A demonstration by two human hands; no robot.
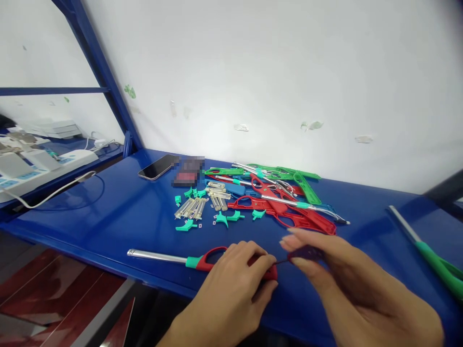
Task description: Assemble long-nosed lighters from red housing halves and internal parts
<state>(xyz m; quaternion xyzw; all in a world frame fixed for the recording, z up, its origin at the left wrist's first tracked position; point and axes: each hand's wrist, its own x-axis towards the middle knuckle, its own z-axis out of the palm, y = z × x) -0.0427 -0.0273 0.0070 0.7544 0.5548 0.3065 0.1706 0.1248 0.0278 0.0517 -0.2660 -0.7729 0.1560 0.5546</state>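
Note:
My left hand (235,284) is closed around the red handle of a long-nosed gas lighter (159,256). Its silver tube points left, with a teal collar at the handle. Between the thumb and fingers of my right hand (347,279) is a small dark-handled screwdriver (307,252). The thin shaft reaches left to the rear end of the red handle; my fingers partly cover the spot, so I cannot tell exactly where the tip sits. Just beyond my hands lie several teal triggers (236,216) and clear fuel tanks (191,208).
Red (307,219) and green handle shells (307,188) lie heaped with metal tubes at the back. A phone (159,166) and a blurred dark item (188,171) rest behind, left. A green lighter (439,265) is at right. A power strip (47,168) with cable stands far left.

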